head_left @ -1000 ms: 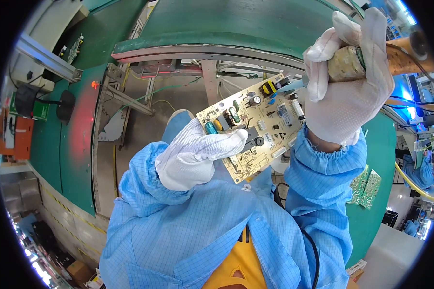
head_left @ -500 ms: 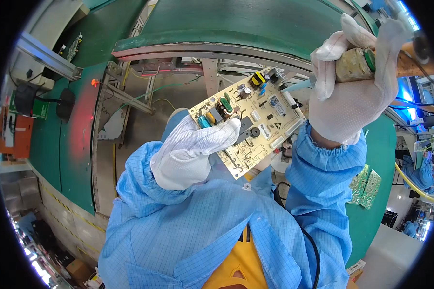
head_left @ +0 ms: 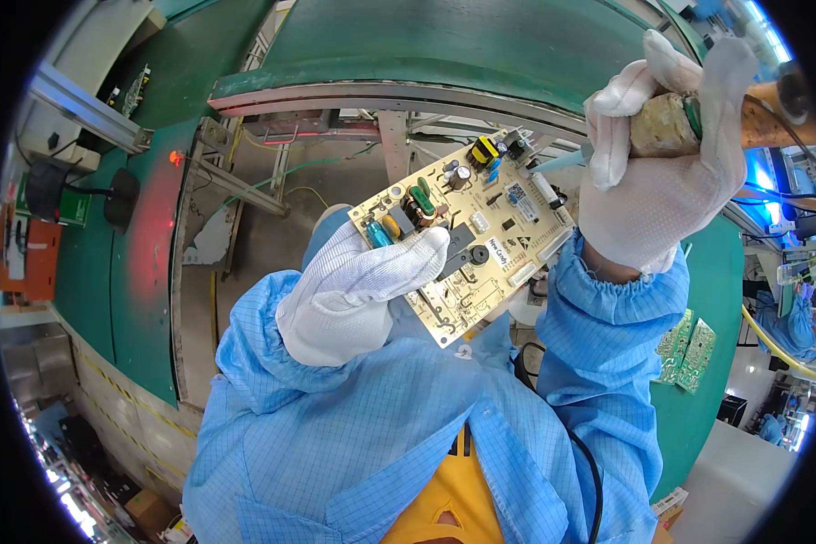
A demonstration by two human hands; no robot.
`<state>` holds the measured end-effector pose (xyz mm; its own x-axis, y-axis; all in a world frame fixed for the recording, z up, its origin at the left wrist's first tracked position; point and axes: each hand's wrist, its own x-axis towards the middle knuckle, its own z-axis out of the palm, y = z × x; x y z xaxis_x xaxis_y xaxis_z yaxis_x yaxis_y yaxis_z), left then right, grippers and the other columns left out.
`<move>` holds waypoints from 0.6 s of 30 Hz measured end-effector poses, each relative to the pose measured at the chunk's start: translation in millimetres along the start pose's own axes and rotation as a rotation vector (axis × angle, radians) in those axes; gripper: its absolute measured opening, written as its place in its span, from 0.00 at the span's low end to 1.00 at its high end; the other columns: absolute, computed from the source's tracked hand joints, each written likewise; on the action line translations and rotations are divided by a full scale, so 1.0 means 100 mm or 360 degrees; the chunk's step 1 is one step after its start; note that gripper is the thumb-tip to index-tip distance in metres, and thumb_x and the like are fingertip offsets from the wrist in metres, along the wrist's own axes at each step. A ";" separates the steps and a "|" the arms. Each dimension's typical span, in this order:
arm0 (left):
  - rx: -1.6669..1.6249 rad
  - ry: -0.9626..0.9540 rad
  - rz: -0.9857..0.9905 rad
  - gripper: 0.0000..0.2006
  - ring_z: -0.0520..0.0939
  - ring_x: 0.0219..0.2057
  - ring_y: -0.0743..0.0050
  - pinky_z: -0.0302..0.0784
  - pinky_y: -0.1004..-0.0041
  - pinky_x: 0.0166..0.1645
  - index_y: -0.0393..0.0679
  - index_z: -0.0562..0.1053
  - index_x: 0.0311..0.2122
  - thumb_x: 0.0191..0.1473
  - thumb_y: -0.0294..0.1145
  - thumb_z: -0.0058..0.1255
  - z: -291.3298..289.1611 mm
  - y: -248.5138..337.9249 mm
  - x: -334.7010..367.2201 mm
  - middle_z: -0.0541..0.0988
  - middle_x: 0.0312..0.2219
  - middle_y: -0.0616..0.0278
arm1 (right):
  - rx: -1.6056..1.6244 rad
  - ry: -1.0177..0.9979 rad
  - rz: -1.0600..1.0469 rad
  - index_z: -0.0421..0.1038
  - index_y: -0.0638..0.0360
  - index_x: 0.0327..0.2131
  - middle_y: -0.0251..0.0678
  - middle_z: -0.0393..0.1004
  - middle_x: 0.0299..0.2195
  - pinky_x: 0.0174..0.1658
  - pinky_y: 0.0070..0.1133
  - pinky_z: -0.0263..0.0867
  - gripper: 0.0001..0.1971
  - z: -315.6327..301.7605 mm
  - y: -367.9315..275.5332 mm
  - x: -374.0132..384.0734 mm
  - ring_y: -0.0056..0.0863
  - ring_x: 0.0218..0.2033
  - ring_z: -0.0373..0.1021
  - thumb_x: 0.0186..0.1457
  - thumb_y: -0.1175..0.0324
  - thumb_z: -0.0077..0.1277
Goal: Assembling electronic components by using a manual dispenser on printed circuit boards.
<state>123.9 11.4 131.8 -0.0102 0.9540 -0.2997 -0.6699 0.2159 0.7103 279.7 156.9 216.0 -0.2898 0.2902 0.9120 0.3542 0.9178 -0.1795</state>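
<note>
A tan circuit board (head_left: 490, 213) is tilted above my lap, its component side in view. It carries a yellow-and-black transformer, round capacitors, a green coil and dark blocks. My left hand (head_left: 363, 290), in a white glove, grips the board's left edge with the thumb on top; the fingers beneath are hidden. My gloved right hand (head_left: 657, 172) is raised at the upper right, past the board's right end. Its fingers are curled round a tool with a tape-wrapped grip (head_left: 666, 125); a brown rod-like part runs off to the right. I cannot make out the tool's kind.
A green worktop (head_left: 426, 45) with a metal rail edge stands across the front. Another green bench (head_left: 109, 272) is at the left, with a dark device on a stand. Several small circuit boards (head_left: 689, 352) lie on the green table at right. A yellow hose (head_left: 775, 344) hangs beyond.
The board and my left hand have shifted slightly left and toward me. My right hand stays raised with the tool, barely moved.
</note>
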 end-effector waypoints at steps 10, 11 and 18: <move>-0.0259 0.0054 -0.0111 0.15 0.81 0.38 0.74 0.79 0.78 0.44 0.36 0.71 0.47 0.57 0.32 0.51 0.01 0.10 0.08 0.79 0.39 0.59 | 0.1081 0.0126 0.0241 0.68 0.70 0.45 0.41 0.72 0.21 0.18 0.14 0.66 0.17 0.10 0.03 0.00 0.21 0.15 0.67 0.65 0.65 0.36; -0.0289 0.0061 -0.0134 0.15 0.81 0.41 0.71 0.80 0.77 0.43 0.35 0.71 0.47 0.57 0.32 0.51 0.03 0.14 0.06 0.78 0.41 0.57 | 0.1267 0.0137 0.0288 0.68 0.70 0.45 0.41 0.72 0.21 0.18 0.15 0.66 0.17 0.11 0.04 0.00 0.21 0.15 0.67 0.65 0.65 0.35; -0.0190 0.0068 0.0054 0.15 0.81 0.43 0.70 0.81 0.77 0.43 0.37 0.68 0.50 0.59 0.30 0.47 -0.12 0.00 0.07 0.77 0.43 0.56 | 0.1667 0.0169 0.0415 0.68 0.70 0.46 0.42 0.72 0.21 0.18 0.16 0.66 0.18 0.06 0.05 -0.04 0.21 0.14 0.66 0.66 0.65 0.32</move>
<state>115.1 15.7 122.0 -0.0642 0.9500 -0.3056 -0.7520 0.1552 0.6406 277.6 162.2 209.7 -0.2195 0.5313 0.8182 -0.5556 0.6213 -0.5525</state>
